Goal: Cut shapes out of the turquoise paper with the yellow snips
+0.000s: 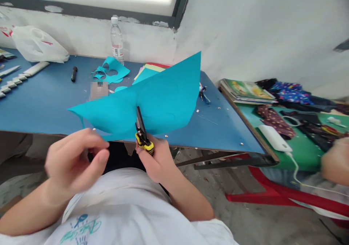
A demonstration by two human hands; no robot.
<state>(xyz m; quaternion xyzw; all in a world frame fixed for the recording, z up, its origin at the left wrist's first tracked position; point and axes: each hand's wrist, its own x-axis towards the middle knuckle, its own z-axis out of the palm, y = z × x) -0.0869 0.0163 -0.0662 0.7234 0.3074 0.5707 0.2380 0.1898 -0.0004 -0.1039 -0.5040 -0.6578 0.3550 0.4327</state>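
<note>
I hold a large turquoise paper sheet [160, 99] in the air above the near edge of the blue table [49, 103]. My left hand [73, 161] pinches the sheet's lower left edge between thumb and fingers. My right hand [156, 161] grips yellow-and-black scissors [142, 134], whose dark blades point up into the sheet from its bottom edge, near the middle. Turquoise offcuts [110, 72] with round holes lie farther back on the table.
On the table stand a water bottle [117, 39], a black marker [73, 73], a stack of coloured paper [152, 68] and a white plastic bag [38, 44]. A green table [300, 154] at right holds books, fabrics and a white power bank [275, 137]. Another person's hand [335, 161] shows at far right.
</note>
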